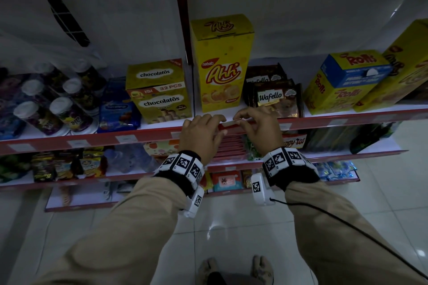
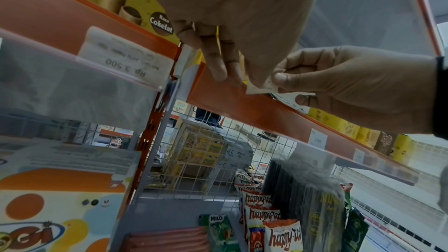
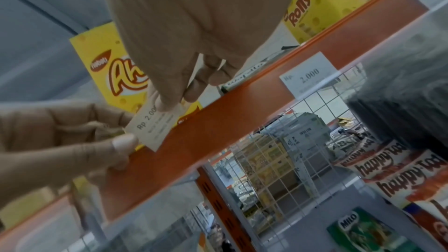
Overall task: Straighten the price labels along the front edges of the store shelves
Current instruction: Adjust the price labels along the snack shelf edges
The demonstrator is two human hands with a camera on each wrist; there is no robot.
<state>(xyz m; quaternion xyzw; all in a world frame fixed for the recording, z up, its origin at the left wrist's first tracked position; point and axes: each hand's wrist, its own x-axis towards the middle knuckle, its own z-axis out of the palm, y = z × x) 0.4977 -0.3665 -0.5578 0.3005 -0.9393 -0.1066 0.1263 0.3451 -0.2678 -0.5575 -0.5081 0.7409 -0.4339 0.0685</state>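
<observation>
While my left thumb (image 3: 123, 142) and fingers pinch one end of the small white paper price label (image 3: 155, 127), my right thumb (image 3: 167, 101) and forefinger pinch its other end, so both hands are closed on the same slip, which reads Rp 2.000 in the right wrist view. I'm holding the label tilted against the top of the red front edge strip of the shelf (image 1: 324, 121), just in front of the tall yellow Nabati Ahh carton (image 1: 221, 62). My left hand (image 1: 200, 135) sits knuckles up against the strip, its other fingers curled over the edge; my right hand (image 1: 257, 127) is just beside it, fingers arched over the shelf lip. Moving outward, the gold Chocolatos wafer roll box (image 1: 159, 92) stands left of the yellow carton, and the dark brown Wafello wafer packs (image 1: 275, 97) are stacked right of it, close behind my right fingers. Further right stands the yellow and blue Rolls box (image 1: 345, 81). Along the same strip another white price tag (image 3: 308, 76) also marked 2.000 sits flat in its holder to the right, well apart from my hands. Below, red and white Happy Tos snack bags (image 2: 274, 223) hang in front of a white wire grid panel (image 2: 218, 152).
</observation>
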